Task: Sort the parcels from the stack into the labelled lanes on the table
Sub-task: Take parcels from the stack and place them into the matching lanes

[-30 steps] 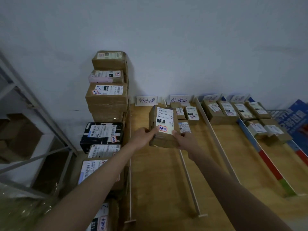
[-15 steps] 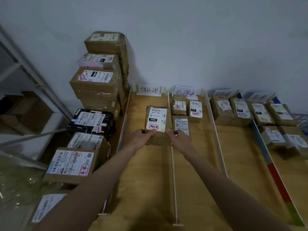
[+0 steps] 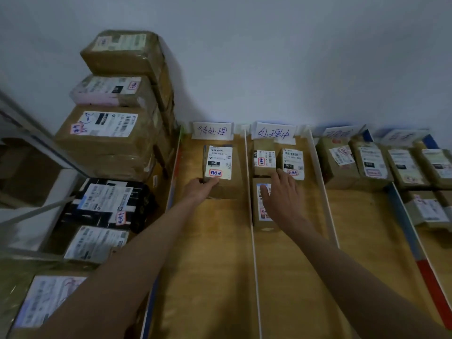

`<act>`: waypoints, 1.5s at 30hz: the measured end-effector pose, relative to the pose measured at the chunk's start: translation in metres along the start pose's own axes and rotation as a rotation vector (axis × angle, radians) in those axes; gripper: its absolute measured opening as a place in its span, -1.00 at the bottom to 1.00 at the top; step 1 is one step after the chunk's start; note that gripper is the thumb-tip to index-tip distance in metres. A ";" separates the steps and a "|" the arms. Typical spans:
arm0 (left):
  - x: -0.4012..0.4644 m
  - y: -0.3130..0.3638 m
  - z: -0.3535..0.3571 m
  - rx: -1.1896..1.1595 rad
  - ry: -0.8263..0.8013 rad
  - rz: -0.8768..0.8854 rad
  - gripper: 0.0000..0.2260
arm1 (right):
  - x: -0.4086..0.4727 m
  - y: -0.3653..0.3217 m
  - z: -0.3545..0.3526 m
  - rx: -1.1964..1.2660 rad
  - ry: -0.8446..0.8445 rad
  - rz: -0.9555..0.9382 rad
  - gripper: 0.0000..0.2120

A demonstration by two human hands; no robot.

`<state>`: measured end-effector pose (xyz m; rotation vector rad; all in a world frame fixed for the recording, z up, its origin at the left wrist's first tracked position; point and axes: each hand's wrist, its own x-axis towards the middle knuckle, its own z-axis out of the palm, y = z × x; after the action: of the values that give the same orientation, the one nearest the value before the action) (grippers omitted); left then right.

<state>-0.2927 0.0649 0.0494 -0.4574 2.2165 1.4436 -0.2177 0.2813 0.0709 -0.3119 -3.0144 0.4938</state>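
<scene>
Our left hand [image 3: 201,189] grips the parcel's [image 3: 221,171] near edge, seating it far up the leftmost lane [image 3: 208,253] whose sign [image 3: 212,130] matches its sticker; our right hand [image 3: 281,199] hovers, fingers spread, over neighbouring boxes.

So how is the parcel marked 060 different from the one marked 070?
The 060 parcel lies alone in the leftmost lane, behind the 待处理 sign; the 070 parcel lies in the next lane, beside another parcel. The left hand rests on the 060 parcel's near edge; the right hand hovers just in front of the 070 parcel. Both are brown boxes with white labels and red-bordered stickers.
</scene>
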 end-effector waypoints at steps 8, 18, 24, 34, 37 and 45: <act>0.106 0.010 0.023 0.094 -0.032 0.021 -0.59 | 0.046 0.017 0.029 -0.054 -0.009 0.032 -0.50; 0.170 0.010 0.049 0.150 -0.003 0.033 -0.58 | 0.055 0.045 0.049 -0.014 0.003 0.088 -0.50; 0.152 -0.003 0.057 0.502 0.256 0.344 -0.44 | 0.056 0.048 0.048 -0.025 0.019 0.084 -0.51; 0.142 -0.025 0.065 1.017 0.161 0.639 -0.39 | 0.043 0.052 0.054 -0.121 -0.013 0.064 -0.51; 0.140 -0.017 0.059 1.080 0.127 0.620 -0.40 | 0.034 0.052 0.049 -0.139 0.004 0.054 -0.51; 0.052 -0.012 0.032 1.103 0.215 0.633 -0.48 | 0.008 0.036 0.016 -0.166 0.031 0.030 -0.47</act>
<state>-0.3243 0.0883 0.0010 0.5194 3.0302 0.1702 -0.2208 0.3112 0.0441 -0.3724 -3.0296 0.2387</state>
